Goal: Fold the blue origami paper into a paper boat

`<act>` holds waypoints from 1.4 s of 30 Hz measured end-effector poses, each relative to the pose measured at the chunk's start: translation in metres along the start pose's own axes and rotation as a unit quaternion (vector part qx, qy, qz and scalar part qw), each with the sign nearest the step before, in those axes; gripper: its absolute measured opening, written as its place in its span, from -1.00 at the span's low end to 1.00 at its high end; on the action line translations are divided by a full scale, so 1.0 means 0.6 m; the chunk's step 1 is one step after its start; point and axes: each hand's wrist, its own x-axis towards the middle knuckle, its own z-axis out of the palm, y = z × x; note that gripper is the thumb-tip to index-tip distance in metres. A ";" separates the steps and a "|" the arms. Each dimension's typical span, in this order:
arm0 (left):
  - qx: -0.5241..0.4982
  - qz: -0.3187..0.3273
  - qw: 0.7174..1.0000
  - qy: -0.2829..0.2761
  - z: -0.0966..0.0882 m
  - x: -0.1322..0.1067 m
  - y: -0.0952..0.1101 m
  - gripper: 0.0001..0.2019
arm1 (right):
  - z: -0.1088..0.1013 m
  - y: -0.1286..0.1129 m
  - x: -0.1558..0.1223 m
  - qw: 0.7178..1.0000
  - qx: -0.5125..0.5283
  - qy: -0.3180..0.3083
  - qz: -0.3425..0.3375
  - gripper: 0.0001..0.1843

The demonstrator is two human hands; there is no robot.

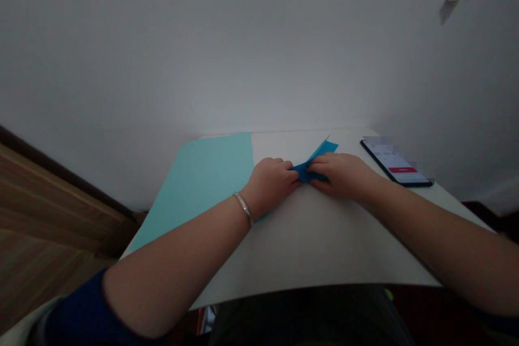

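A piece of folded blue paper (302, 171) is held between my two hands, low over the white table. My left hand (272, 181), with a silver bracelet (243, 209) at its wrist, grips the paper's left end. My right hand (338, 174) pinches it from the right, fingers and thumb closed on the folds. Pointed flaps of the paper stick up and to the right above my right fingers. My fingers cover parts of both ends.
A light teal sheet (203, 178) lies on the left part of the white table (308, 248). To the right lies a phone (395, 162) with its screen lit. The wall (259, 48) rises behind the table's far edge. Wooden furniture (52, 189) stands at the left.
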 end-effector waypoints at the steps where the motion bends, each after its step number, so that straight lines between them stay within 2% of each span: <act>1: -0.001 0.008 1.000 0.003 0.000 0.000 0.001 -0.73 | 0.001 -0.004 0.001 1.000 0.000 0.008 -0.004 -0.75; 6: 0.000 0.013 1.000 0.012 -0.002 -0.002 0.006 -0.77 | 0.007 -0.018 0.003 0.999 -0.001 0.035 -0.010 -0.81; 10: -0.010 -0.010 1.000 0.011 -0.003 -0.001 0.008 -0.81 | 0.010 -0.017 0.005 0.999 0.029 0.030 0.009 -0.83; 16: -0.033 -0.019 0.999 -0.003 -0.003 0.000 0.005 -0.74 | 0.007 -0.008 0.003 0.995 0.100 0.015 0.016 -0.85; 22: -0.022 -0.021 1.000 0.000 -0.002 0.001 0.004 -0.76 | -0.001 -0.009 0.000 0.998 0.063 -0.016 0.025 -0.87; 31: -0.028 0.005 0.999 -0.021 -0.004 0.002 0.007 -0.75 | 0.006 -0.019 -0.001 0.997 0.076 0.008 0.029 -0.86; 42: -0.013 0.000 1.000 -0.010 0.000 0.001 0.012 -0.77 | 0.020 -0.012 0.010 0.984 0.149 0.014 0.096 -0.84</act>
